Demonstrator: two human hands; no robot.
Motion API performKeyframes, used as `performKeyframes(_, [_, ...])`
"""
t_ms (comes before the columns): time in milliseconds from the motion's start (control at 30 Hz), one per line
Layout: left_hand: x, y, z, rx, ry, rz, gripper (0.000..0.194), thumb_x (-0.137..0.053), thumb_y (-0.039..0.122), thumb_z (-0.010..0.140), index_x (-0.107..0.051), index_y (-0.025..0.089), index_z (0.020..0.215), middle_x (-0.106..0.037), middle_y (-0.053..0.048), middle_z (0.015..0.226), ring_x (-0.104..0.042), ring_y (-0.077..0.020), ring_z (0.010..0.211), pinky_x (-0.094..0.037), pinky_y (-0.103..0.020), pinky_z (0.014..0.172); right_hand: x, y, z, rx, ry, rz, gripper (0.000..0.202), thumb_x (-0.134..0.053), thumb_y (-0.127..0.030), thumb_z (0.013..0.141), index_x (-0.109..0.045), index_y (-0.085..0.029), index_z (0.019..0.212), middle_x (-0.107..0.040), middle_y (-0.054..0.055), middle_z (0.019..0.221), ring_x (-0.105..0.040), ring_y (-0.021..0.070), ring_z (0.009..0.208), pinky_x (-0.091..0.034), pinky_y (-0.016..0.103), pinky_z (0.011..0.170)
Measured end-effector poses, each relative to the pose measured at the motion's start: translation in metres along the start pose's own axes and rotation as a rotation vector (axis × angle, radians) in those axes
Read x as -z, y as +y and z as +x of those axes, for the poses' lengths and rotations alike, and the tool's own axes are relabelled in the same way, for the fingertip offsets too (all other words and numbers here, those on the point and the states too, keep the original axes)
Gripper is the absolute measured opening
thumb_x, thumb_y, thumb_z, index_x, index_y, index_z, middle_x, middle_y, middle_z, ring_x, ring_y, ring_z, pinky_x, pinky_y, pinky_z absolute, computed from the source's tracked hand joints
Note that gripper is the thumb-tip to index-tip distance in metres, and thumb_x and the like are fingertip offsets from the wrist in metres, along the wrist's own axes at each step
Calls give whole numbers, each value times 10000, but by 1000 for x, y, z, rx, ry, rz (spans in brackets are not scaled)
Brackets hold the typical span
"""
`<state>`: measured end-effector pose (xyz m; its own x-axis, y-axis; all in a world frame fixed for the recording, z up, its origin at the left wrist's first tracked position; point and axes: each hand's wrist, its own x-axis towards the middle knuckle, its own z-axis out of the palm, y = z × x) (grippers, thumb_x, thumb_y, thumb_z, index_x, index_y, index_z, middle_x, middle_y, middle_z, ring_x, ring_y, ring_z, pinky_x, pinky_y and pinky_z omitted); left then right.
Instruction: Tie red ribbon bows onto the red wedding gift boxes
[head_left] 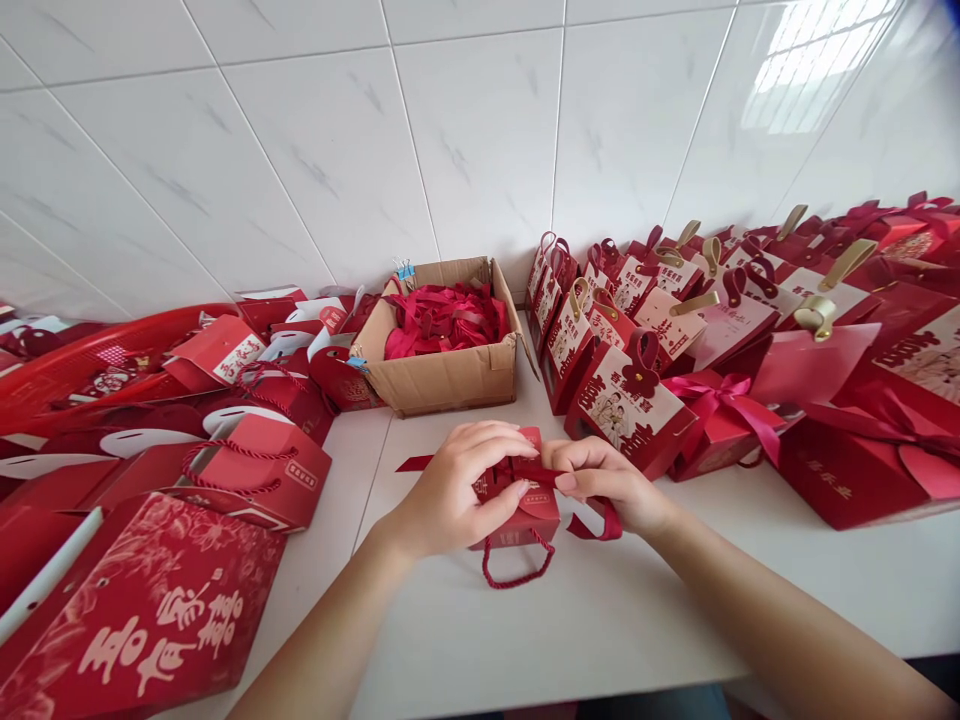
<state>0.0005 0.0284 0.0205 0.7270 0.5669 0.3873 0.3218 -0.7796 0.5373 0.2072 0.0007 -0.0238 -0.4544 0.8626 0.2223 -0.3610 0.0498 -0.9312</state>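
Note:
A small red gift box point(519, 528) with a twisted red rope handle point(517, 583) lies on the white table in front of me. Across its top runs a red ribbon point(596, 520), one end sticking out to the left and the other looping down on the right. My left hand point(469, 490) curves over the box, with fingers and thumb at its top, closed on the ribbon and partly hiding it. My right hand point(607, 482) pinches the ribbon between thumb and fingers at the box's right side.
Behind the box stands an open cardboard box point(442, 385) full of red ribbons point(450, 315). Finished-looking gift boxes point(630, 405) crowd the right side. More red boxes point(172, 590) and a red plastic basket point(45, 390) fill the left. A tiled wall point(480, 140) rises behind.

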Motion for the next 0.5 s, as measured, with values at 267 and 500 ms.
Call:
performKeyframes(267, [0,0,-2,-6,12,13,248,-588,189,847,-612,215,1093,-667,-51,1151,-576,-212,1125,-421,-380,1008,4,3,1,-21,-14,39,321,-634,-234,741,-463,-169,477,-382,-17,607,-347,121,595,-257,281,586])
performKeyframes(500, [1,1,-1,-7,7,24,261,-587,193,850,-611,221,1108,-661,-47,1168,-567,-213,1143,-414,-378,1015,4,2,2,-37,2,50,317,-631,-244,699,-441,-172,456,-381,-11,600,-348,123,593,-266,284,578])
